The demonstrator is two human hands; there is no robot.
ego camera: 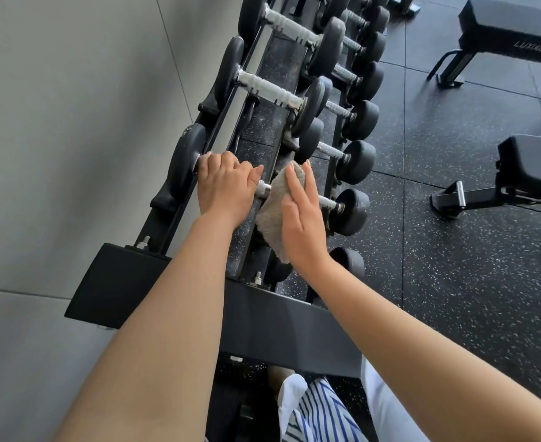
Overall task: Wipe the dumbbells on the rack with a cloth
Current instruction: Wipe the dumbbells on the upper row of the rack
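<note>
Left hand (224, 184) grips dumbbell (264, 187); right hand (301, 218) flat on cloth (271, 220).

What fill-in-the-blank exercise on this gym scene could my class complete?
The left hand grips the nearest dumbbell by its ____. The right hand presses a ____ cloth against it. The padded benches stand on the ____ side of the rack. Missing words: handle; grey; right.

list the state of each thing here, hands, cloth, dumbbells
black round-headed dumbbell with chrome handle, nearest on top tier of black steel rack, held
left hand, grips its handle
grey terry cloth, draped over the dumbbell's right end
right hand, flat, pressing the cloth
other black dumbbells, racked, untouched
</note>
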